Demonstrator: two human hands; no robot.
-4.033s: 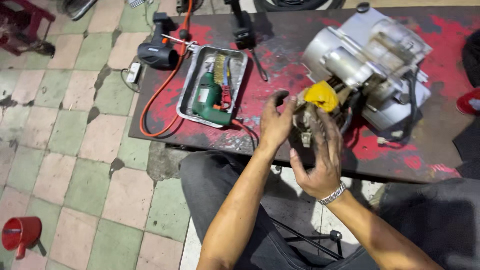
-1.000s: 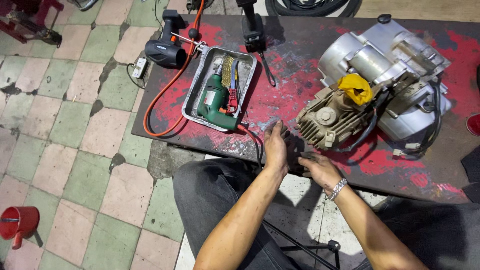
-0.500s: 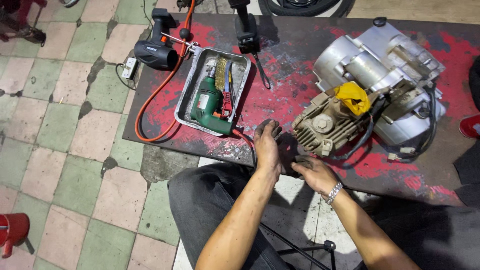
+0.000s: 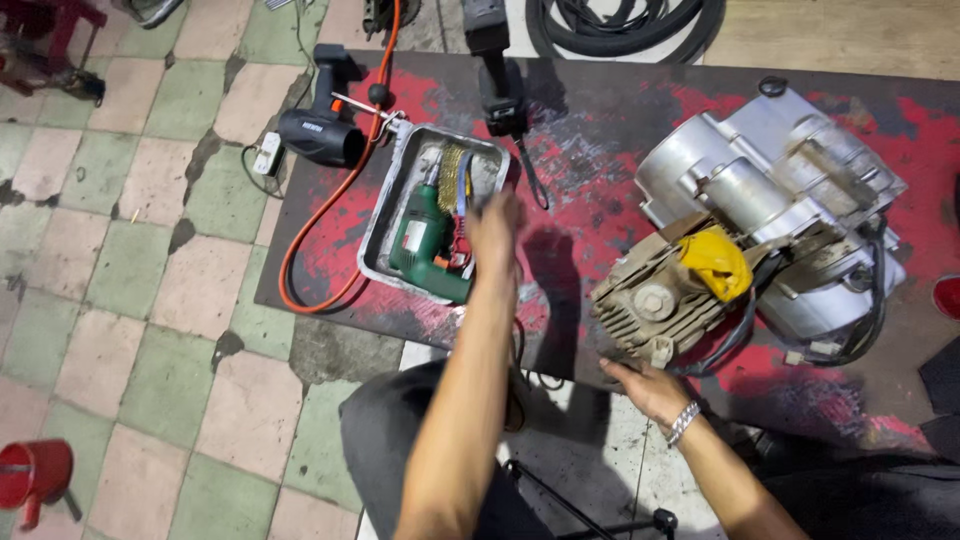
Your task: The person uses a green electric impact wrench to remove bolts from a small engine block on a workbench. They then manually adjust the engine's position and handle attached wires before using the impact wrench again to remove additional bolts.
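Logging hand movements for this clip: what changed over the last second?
The left hand left the table edge and reached forward over the metal tray holding the green drill. The right hand stays by the engine. Tray, drill and engine unmoved.

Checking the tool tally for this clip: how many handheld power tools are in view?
2: a green drill in the metal tray by the left hand, and a black tool on the floor beyond. Others may be cropped.

Drill [image 4: 425,245] in tray [image 4: 385,235] on table [image 4: 590,160], left of engine [image 4: 770,220].
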